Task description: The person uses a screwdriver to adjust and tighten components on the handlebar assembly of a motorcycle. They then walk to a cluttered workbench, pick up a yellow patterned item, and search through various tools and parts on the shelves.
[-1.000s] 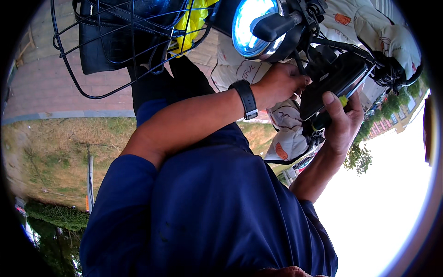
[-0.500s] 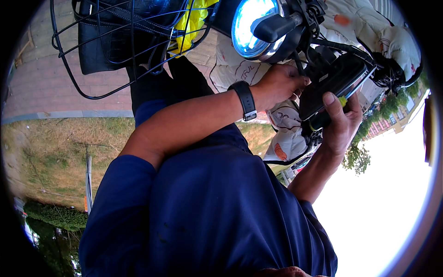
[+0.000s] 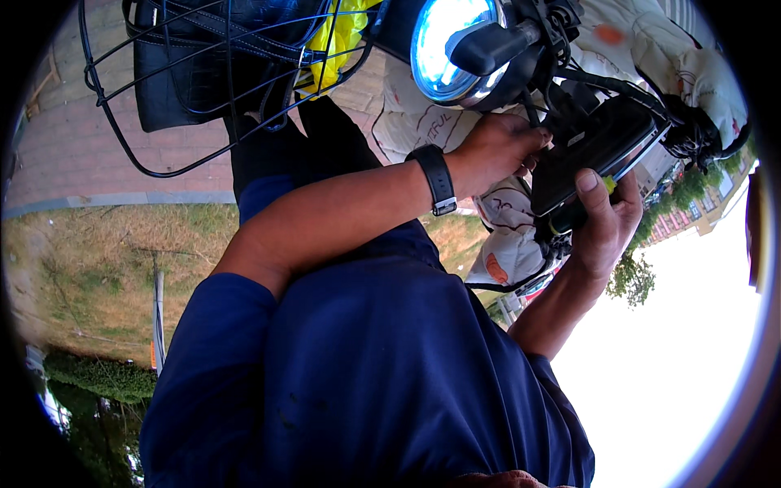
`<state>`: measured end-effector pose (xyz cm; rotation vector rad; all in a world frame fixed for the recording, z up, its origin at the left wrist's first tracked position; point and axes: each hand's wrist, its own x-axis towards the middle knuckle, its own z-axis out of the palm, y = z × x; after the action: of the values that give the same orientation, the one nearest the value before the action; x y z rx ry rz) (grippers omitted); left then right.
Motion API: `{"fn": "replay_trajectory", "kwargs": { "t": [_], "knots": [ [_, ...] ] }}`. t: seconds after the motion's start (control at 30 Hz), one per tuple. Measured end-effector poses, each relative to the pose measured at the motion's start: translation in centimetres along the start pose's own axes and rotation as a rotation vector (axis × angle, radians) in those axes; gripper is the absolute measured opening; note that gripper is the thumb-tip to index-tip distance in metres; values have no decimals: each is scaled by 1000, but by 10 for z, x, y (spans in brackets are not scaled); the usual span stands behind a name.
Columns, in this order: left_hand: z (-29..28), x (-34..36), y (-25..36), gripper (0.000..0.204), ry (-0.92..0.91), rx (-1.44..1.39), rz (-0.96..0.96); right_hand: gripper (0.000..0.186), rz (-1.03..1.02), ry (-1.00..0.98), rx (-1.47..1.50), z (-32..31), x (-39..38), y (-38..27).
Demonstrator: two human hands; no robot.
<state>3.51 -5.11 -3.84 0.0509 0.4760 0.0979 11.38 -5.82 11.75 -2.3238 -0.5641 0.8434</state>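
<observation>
My left hand (image 3: 498, 148), with a black watch on its wrist, is closed beside the left edge of a black flat housing (image 3: 590, 150) on the handlebar area of a bike. Its fingertips pinch at that edge, and what lies between them is hidden. My right hand (image 3: 606, 218) is wrapped round a screwdriver with a dark and yellow-green handle (image 3: 609, 185). The thumb lies along the handle, and the thin metal shaft points up and right past the housing. A lit round headlight (image 3: 455, 53) sits just above my left hand, with a black lever-like part across it.
A black wire basket (image 3: 232, 106) at upper left holds a black bag (image 3: 175, 89) and a yellow plastic bag (image 3: 335, 45). A white quilted cover (image 3: 508, 211) with printed patches hangs around the handlebar. Black cables (image 3: 610, 81) run above the housing. Paving and dry grass lie behind.
The bike's front, housing and both hands have shifted very slightly in the picture. Both hands keep the same hold.
</observation>
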Motion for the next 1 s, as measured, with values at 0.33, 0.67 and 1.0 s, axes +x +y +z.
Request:
{"fn": "replay_trajectory", "kwargs": {
  "t": [0.33, 0.67, 1.0],
  "knots": [
    [-2, 3, 1, 25, 1, 32, -36, 51, 3, 1, -9, 0, 0, -2],
    [-2, 4, 3, 22, 4, 29, -53, 51, -2, -19, 22, -2, 1, 0],
    [-2, -3, 8, 23, 31, 31, -42, 54, 16, -20, 21, -1, 1, -4]
  ]
}}
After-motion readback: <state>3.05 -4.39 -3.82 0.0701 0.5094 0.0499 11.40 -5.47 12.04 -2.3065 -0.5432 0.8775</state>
